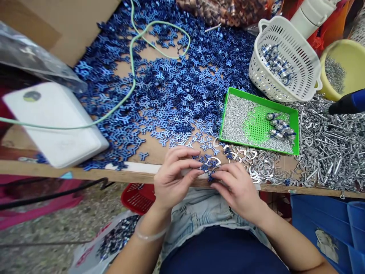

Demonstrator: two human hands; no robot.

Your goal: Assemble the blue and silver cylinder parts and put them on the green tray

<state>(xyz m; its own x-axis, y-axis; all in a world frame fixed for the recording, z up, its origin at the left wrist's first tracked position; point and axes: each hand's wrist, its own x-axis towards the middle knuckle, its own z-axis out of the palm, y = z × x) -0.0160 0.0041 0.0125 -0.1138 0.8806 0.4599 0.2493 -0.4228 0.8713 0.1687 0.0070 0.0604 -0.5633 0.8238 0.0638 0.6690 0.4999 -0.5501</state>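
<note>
At the table's front edge, my left hand [176,177] pinches a small blue metal piece [204,167] between thumb and fingertips. My right hand [235,186] is close beside it on the right, thumb and fingers closed together by another small blue bit [211,176]; what exactly they grip is partly hidden. A curved silver piece [213,160] shows just beyond the fingertips. More silver curved pieces [258,171] lie right of my right hand. Beyond both hands spreads a thick layer of blue three-armed pieces [176,102].
A green tray [295,133] holds tiny silver parts and several blue-banded cylinders. Behind it are a white basket [302,57] and a yellow bowl [353,53]. Silver rods [330,152] heap at right, under a dark tool [348,103]. A pale green cord [132,57] crosses to a white box [57,129].
</note>
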